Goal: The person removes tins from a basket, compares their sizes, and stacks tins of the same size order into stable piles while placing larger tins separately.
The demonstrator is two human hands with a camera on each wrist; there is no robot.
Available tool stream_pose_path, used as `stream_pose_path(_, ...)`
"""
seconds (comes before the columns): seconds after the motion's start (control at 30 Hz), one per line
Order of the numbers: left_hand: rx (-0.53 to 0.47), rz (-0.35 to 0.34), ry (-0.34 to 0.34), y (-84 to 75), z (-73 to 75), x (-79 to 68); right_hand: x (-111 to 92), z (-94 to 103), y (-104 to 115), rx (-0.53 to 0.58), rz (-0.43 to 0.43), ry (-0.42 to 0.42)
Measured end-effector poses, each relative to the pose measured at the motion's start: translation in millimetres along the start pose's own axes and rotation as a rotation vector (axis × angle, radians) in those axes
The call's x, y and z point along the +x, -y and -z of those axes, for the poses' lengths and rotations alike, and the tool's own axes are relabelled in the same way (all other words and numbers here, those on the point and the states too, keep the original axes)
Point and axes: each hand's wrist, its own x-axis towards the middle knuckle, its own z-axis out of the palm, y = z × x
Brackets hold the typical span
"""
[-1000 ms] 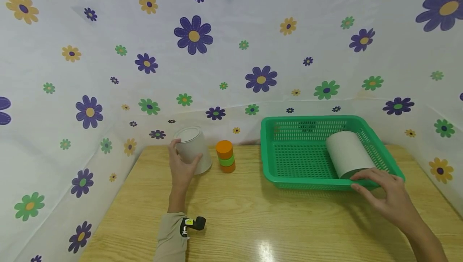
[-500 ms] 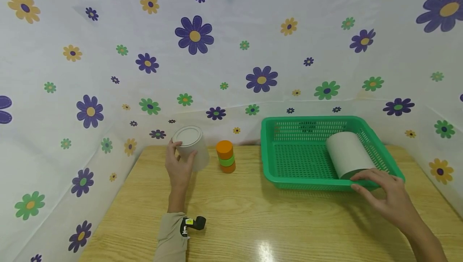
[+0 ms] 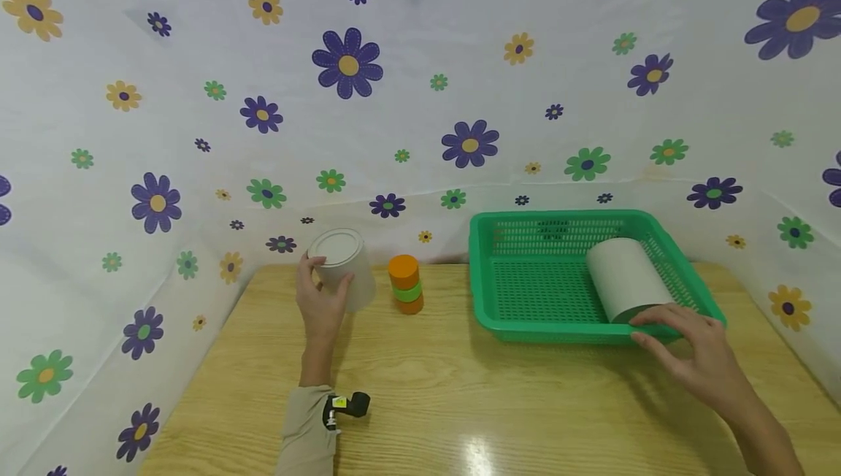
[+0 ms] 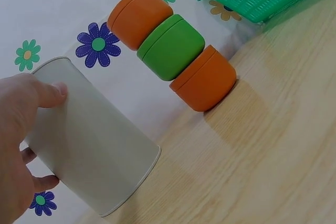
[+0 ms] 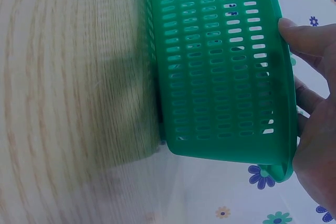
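My left hand [image 3: 318,306] grips a pale grey-white canister [image 3: 359,280] at the back left of the table. Its thumb presses the near side and its fingers wrap the left side, just below the round lid. The canister's lower rim [image 4: 142,178] is close over the wood in the left wrist view. At the right, my right hand [image 3: 698,356] pinches the front rim of a green plastic basket [image 3: 558,331], thumb outside and fingers over the edge. A second white canister [image 3: 626,277] lies on its side inside the basket, its near end partly hidden by that hand.
Between the held canister and the basket stands a stack of small round containers, orange [image 4: 139,18], green [image 4: 171,47] and orange [image 4: 205,80]. A flower-print cloth [image 3: 407,118] rises behind the wooden table [image 3: 420,388]. The left wrist carries a black camera [image 3: 348,404].
My left hand has moved the canister slightly left and turned its lid more toward the head camera. The right hand keeps its hold on the basket rim, which has not visibly moved.
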Motion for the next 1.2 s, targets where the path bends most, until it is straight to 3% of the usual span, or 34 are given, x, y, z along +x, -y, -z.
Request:
stream_pose_path(0.37,0.098,-0.159,-0.088,-18.2,7.6,16.5,5,-4.1,3,-0.011,0.001,0.002)
stream_pose_path(0.63,0.066,-0.173,-0.081,-42.1,13.3,22.7,7,-5.0,1,-0.002,-0.001,0.012)
stream_pose_path(0.87,0.035,-0.228,-0.001,-66.1,8.8,25.1,3,-4.2,1,-0.001,-0.002,0.005)
stream_pose_path(1.2,0.000,-0.156,0.184,-101.1,-5.9,14.9,-1,-1.2,-2,-0.027,-0.027,0.001)
